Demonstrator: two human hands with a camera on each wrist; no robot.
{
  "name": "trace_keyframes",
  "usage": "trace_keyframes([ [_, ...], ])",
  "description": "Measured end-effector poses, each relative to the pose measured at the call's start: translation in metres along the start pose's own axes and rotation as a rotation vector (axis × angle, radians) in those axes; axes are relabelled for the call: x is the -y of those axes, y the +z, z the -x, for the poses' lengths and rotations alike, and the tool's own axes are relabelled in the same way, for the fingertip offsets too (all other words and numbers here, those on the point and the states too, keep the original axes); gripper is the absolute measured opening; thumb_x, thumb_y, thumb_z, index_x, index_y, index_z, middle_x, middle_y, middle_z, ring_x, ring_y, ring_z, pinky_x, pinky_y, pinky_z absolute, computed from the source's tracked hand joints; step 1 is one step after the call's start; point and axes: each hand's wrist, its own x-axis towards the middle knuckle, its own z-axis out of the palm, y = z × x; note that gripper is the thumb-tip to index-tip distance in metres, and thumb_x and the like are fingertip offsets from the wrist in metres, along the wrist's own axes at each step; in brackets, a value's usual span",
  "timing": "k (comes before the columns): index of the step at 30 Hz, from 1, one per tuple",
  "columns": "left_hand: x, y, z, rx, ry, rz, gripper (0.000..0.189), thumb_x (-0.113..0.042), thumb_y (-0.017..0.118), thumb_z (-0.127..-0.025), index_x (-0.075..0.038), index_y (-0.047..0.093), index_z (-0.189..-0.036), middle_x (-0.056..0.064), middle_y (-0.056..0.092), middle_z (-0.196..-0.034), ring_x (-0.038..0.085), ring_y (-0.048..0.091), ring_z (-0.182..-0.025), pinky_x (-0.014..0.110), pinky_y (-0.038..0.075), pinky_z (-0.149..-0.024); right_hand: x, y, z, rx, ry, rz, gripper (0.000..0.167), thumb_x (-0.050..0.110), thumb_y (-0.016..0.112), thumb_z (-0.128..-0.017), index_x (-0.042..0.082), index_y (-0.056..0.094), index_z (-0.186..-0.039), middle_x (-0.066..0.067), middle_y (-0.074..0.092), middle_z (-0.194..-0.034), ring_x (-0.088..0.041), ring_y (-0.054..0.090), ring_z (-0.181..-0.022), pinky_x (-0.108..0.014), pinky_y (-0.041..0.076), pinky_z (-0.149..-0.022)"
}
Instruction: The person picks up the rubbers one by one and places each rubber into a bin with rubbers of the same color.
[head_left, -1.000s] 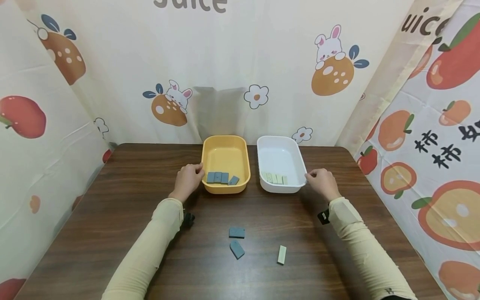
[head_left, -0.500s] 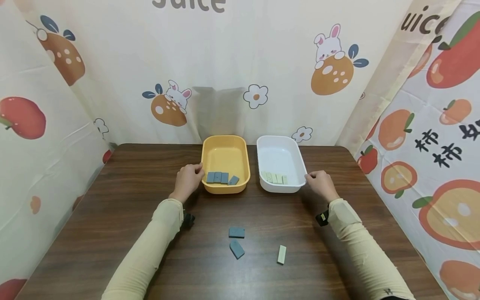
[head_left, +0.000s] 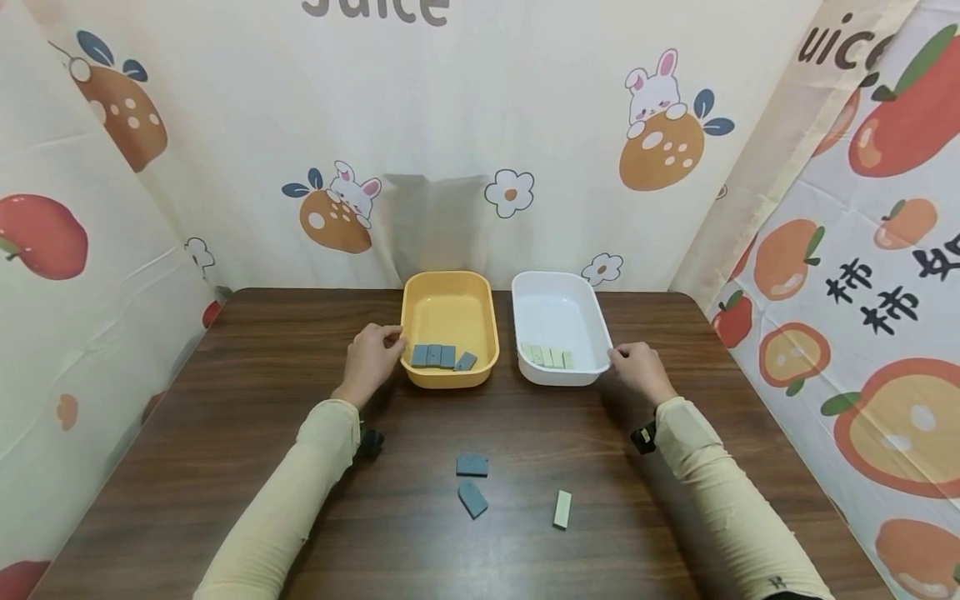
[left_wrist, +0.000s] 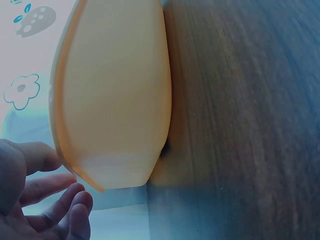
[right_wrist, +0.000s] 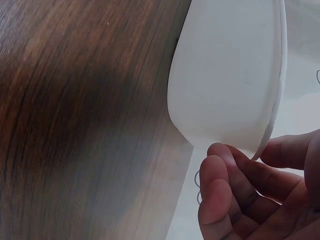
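Note:
The left hand [head_left: 369,360] is at the left side of a yellow plastic bin [head_left: 450,382], thumb and forefinger pinching its rim. In the left wrist view, the thumb and fingertips meet the rim of that bin, other fingers loosely curled below. On the far side, the right hand [head_left: 641,369] pinches the right rim of a white bin [head_left: 561,377]; its thumb and fingers lie on opposite faces of the rim in the right wrist view. Several blue-grey blocks [head_left: 433,356] lie in the yellow bin's near end. Several pale green blocks [head_left: 551,357] lie in the white one.
On the brown wooden table [head_left: 420,542] in front of the bins lie a blue-grey rectangular block [head_left: 472,465], a blue-grey block with a pointed end [head_left: 472,500] and a pale green bar [head_left: 562,510]. A printed curtain [head_left: 450,125] hangs right behind the bins.
The left hand and forearm have shifted slightly left, the thumb and forefinger staying at the yellow rim. The right hand has barely moved. The bins and blocks keep their places.

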Motion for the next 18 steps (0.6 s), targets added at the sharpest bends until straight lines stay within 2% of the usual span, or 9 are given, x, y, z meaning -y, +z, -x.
trace_keyframes([
  [8,-0.006,-0.004,0.005,-0.009,0.038,-0.021,0.031,-0.021,0.06,-0.093,-0.005,0.07,-0.118,0.014,0.065,-0.103,0.029,0.061,-0.092,0.044,0.048,-0.082,0.0,0.001,0.0,0.006,0.003,-0.004,0.04,0.023,0.041,-0.101,-0.007,0.067,-0.107,-0.013,0.068,-0.081,-0.022,0.057,-0.074,-0.028,0.042,-0.06],
  [12,-0.012,-0.004,0.009,-0.005,0.081,-0.019,0.029,-0.019,0.062,-0.092,-0.004,0.071,-0.116,0.014,0.066,-0.101,0.028,0.062,-0.091,0.045,0.049,-0.082,0.0,0.0,0.001,0.007,0.001,-0.002,0.039,0.023,0.04,-0.101,-0.006,0.068,-0.101,-0.012,0.067,-0.079,-0.021,0.056,-0.072,-0.028,0.042,-0.06],
  [18,-0.018,-0.003,0.016,0.008,0.145,-0.023,0.027,-0.016,0.064,-0.091,-0.004,0.072,-0.114,0.013,0.066,-0.097,0.026,0.063,-0.086,0.043,0.052,-0.078,0.001,0.0,0.001,0.009,0.006,0.001,0.04,0.023,0.04,-0.102,-0.006,0.068,-0.102,-0.013,0.068,-0.081,-0.021,0.057,-0.074,-0.027,0.042,-0.061],
])
